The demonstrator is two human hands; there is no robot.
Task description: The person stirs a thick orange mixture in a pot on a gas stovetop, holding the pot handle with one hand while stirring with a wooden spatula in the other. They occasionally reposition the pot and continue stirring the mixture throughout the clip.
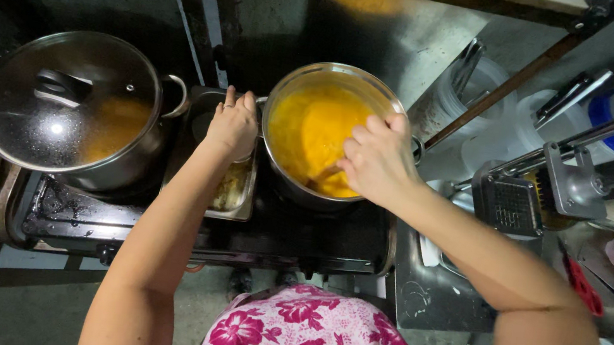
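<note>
Yellow soup fills the pot (327,132) on the stove (198,233), right of centre. A spoon (325,173) is clasped by the right hand (377,158); the handle is gripped by the left hand (233,123). Hot splashes or tipping could follow from hard stirring.

Both your bare arms reach forward and away from you. Your left hand (233,123) is palm down, fingers (230,97) pointing ahead and bent a little. Your right hand (377,158) is curled in a loose fist, knuckles up, wrist bent to the left.
</note>
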